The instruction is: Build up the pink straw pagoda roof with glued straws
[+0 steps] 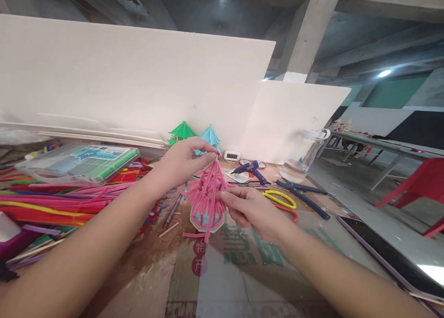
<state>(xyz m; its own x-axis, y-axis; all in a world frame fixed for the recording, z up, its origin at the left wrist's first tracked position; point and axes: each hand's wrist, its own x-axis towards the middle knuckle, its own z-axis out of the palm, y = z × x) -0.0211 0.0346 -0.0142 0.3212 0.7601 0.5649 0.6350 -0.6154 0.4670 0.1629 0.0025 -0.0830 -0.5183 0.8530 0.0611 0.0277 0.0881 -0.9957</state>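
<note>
A small pink pagoda model [201, 193] made of pipe cleaners stands upright on a pale octagonal base [194, 226]. At its peak my left hand [187, 161] is closed, thumb and finger pinching the tip where the strips meet. A long pink pipe cleaner [211, 221] runs down the front from the peak to below the base. My right hand [249, 208] pinches beside the model's right side, thumb and forefinger closed on that pipe cleaner around its middle. Another short pink piece [193, 235] lies by the base.
Behind stand a green model [183, 132], a blue model [210, 135] and a small clock [231, 155]. Right are a glue gun [253, 171], yellow-handled scissors [280, 198], pliers [305, 195], a glass jug [301, 156] and a phone [391, 253]. Left lie pipe cleaners [52, 202] under a plastic case [83, 163].
</note>
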